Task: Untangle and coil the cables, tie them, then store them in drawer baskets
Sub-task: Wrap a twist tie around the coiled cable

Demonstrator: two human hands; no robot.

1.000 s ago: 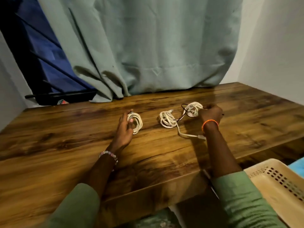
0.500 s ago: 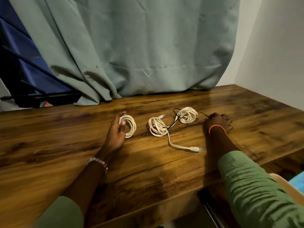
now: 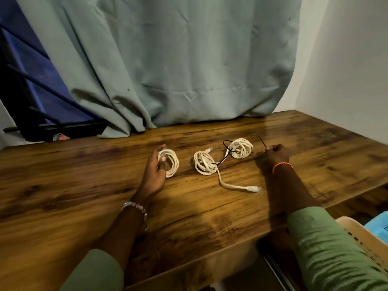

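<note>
Three coils of white cable lie on the wooden table (image 3: 84, 196). My left hand (image 3: 154, 171) holds the left coil (image 3: 171, 162), thumb inside its loop. The middle coil (image 3: 203, 165) lies free, its plug end (image 3: 254, 188) trailing toward me. A black tie (image 3: 225, 151) runs between it and the right coil (image 3: 240, 148). My right hand (image 3: 273, 157) rests just right of that coil and pinches a thin black tie (image 3: 262, 141) that sticks up from its fingers.
A pale green curtain (image 3: 189, 70) hangs down onto the table's far edge. A white wall (image 3: 346, 70) closes the right side. A beige plastic basket (image 3: 361, 238) stands below the table's near right corner, with something blue beside it.
My right hand let go of the right coil, slid a little to the right and now pinches a black tie. My left hand has kept hold of the left coil.
</note>
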